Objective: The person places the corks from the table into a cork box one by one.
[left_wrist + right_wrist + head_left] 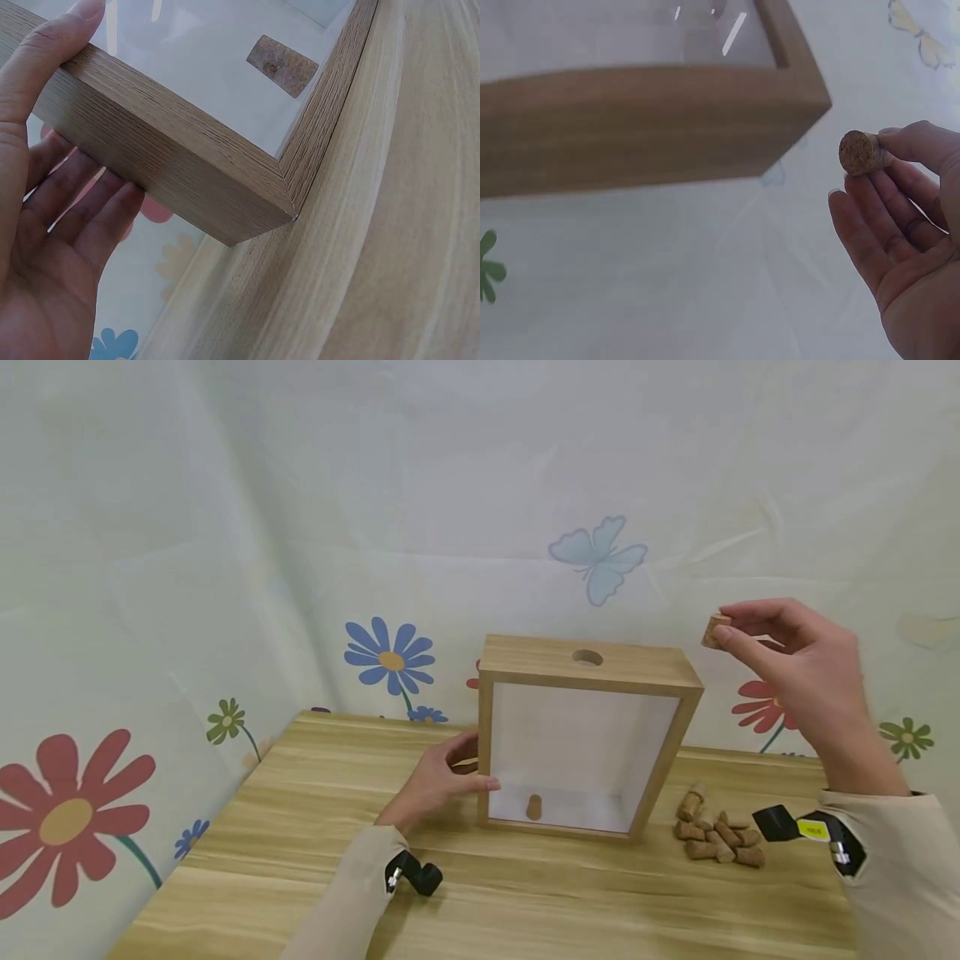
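A wooden box frame [591, 675] with a clear front stands upright on the table, a round hole [587, 657] in its top. Inside, one cork [534, 807] is at the bottom, also visible in the left wrist view. My left hand [444, 779] grips the frame's left side, thumb [56, 34] on the front edge and fingers round behind. Off the frame's upper right corner, my right hand [806, 664] pinches a cork [715, 631] between thumb and fingertips, raised above the table. The right wrist view shows that cork's round end [857, 153] facing the camera.
Several loose corks [722, 839] lie in a pile on the table, right of the frame. The wood-grain table [315, 793] reaches back to a pale hanging cloth [300, 527] printed with flowers and a butterfly.
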